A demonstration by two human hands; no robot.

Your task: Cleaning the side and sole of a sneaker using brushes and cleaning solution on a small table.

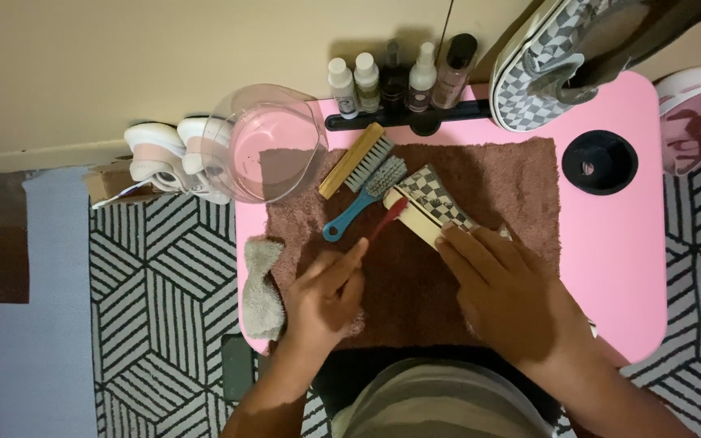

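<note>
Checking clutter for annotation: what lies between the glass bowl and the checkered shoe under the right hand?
Head view: two brushes lie between the glass bowl and checkered shoe: a wooden-backed brush and a blue-handled brush, on the brown towel.

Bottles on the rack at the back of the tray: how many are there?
5, in one row on the black rack: two white-capped at left, a dark one, a spray bottle, and a black-capped one at right.

The left hand (326, 292) holds a red toothbrush (389, 219) against the checkered shoe (432, 207) under the right hand (505, 296).
</note>
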